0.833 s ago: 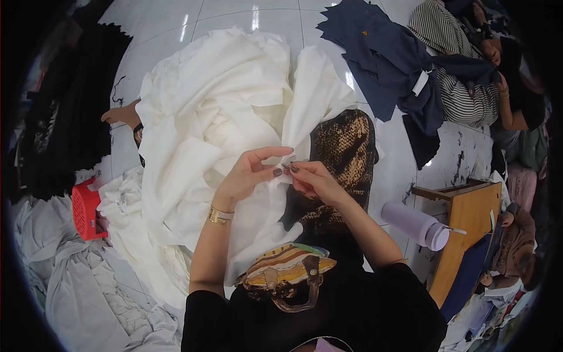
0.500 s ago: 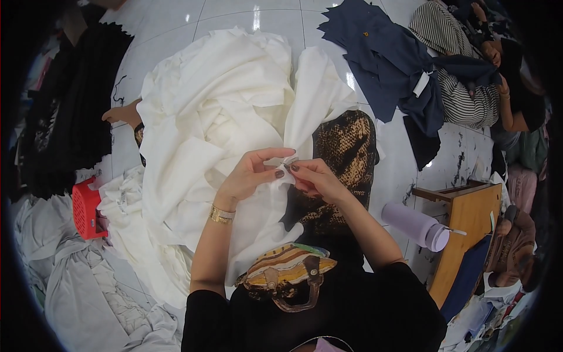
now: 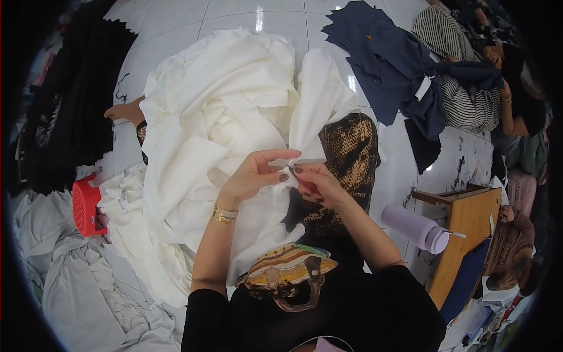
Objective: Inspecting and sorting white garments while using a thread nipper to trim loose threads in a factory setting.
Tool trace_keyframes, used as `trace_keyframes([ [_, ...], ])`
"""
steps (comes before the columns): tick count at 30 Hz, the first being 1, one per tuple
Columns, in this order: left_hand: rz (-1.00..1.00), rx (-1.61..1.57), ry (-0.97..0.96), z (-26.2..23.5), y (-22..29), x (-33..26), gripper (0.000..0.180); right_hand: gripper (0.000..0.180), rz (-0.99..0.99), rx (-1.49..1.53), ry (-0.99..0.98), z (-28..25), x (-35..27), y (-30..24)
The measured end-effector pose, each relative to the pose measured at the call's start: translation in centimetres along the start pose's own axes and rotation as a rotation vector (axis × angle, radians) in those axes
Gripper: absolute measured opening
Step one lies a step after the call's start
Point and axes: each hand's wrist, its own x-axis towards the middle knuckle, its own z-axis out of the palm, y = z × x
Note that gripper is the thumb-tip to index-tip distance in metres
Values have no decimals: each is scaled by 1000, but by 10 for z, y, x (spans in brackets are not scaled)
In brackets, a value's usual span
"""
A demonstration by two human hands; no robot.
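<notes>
White fabric [image 3: 217, 105]: soft, limp, probably light; best held by an edge.
Beside the gold-patterned trouser leg [image 3: 355, 144], my left fingers [image 3: 271, 178] loosely, right fingers [image 3: 311, 170] tightly, pinch a gathered bit.

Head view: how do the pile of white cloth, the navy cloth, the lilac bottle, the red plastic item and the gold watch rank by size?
Largest to smallest, as they look:
1. White cloth
2. Navy cloth
3. Lilac bottle and red plastic item: too alike to rank
4. Gold watch
</notes>
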Motion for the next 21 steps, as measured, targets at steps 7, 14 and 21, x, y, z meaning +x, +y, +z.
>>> trace_keyframes([
  [7, -2, -7, -12, 0, -1, 0, 46, 22, 15, 104, -53, 4, -1, -1],
  [14, 21, 7, -51, -1, -1, -1, 54, 24, -25, 68, -42, 8, 0, -9],
  [21, 86, 871, 276, 13, 29, -20, 58, 34, -209, 243, -158, -10, -11, -25],
])
